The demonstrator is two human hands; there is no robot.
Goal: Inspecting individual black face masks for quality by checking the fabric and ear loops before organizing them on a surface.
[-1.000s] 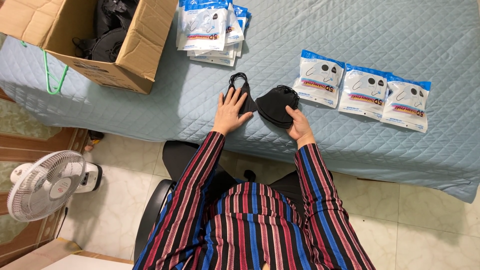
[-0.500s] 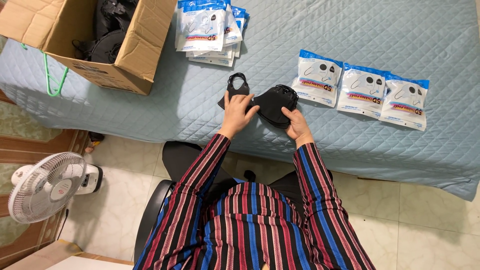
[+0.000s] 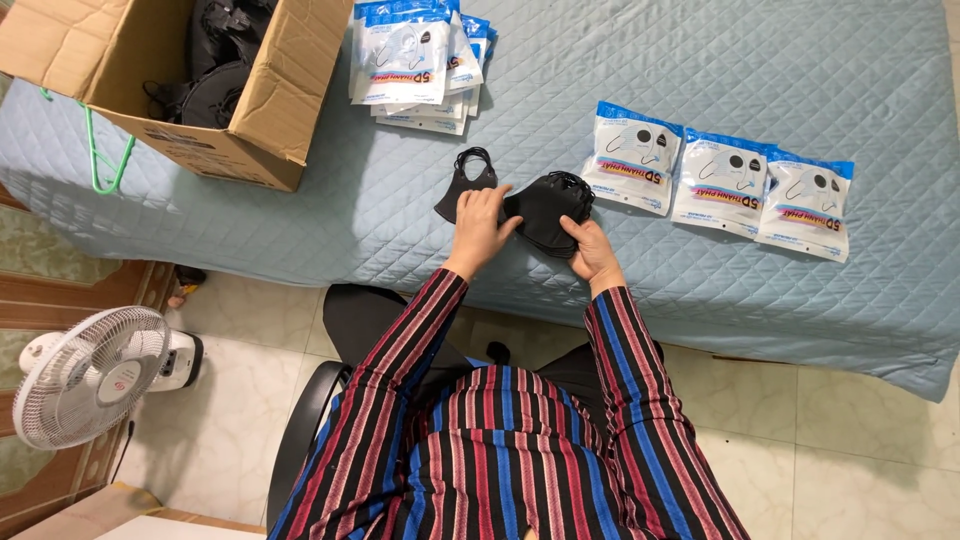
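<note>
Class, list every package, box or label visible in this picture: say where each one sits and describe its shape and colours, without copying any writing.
Three sealed packets: side by side on the quilt, right of the hands; flat, white with blue tops.
Stack of packets: top centre, beside the box; same white and blue, fanned.
Cardboard box: top left corner of the bed; brown, open, black items inside.

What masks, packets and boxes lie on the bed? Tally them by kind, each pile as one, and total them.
Cardboard box: 1
Pile of mask packets: 1
Single mask packets in a row: 3
Loose black mask: 1
Stack of black masks: 1
Total: 7
</note>
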